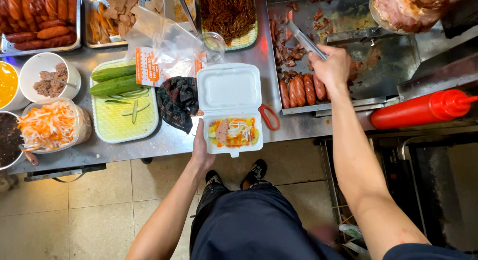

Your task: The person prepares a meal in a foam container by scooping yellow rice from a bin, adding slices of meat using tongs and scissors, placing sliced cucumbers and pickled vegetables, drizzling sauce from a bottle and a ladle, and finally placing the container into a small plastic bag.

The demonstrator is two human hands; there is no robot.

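Observation:
An open white foam box (232,109) sits at the counter's front edge, its lower half holding rice, cucumber slices, shredded pickles and a strip of meat. My left hand (200,145) grips the box's left side. My right hand (330,66) holds metal tongs (304,39) over the steel griddle (383,61). The tong tips rest among the chopped grilled meat (290,55). Several sausages (299,90) lie on the griddle just under that hand.
Left of the box: a dark checked cloth (178,101), a green tray (102,128) with cucumbers (113,79), a tub of shredded carrot and radish (48,125), bowls, and trays of sausages and sliced meat. A red squeeze bottle (423,109) lies at right. Red-handled scissors (269,118) touch the box.

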